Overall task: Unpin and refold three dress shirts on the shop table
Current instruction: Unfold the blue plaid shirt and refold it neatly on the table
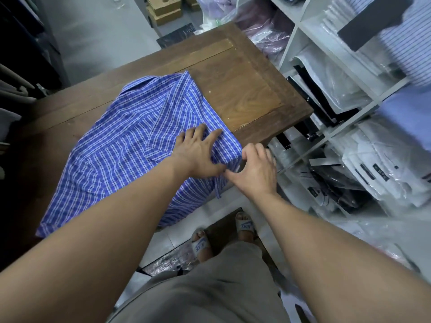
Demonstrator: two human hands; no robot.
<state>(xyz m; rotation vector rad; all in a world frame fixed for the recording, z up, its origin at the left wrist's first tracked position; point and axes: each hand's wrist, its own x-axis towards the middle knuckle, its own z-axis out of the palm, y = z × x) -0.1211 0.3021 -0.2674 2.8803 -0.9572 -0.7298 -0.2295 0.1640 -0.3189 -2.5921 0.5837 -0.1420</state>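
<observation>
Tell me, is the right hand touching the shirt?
Touching. Head view shows the right hand pinching the shirt at its corner, beside the left hand.

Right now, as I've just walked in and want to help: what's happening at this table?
A person is handling a blue checked shirt on the wooden table. The left hand presses flat on the cloth, while the right hand pinches its folded corner at the table's near edge. Part of the shirt hangs over that edge.

We're counting: one shirt (130,145), one table (245,96), two hands, left hand (198,155), right hand (254,173); two sandals (201,244).
</observation>
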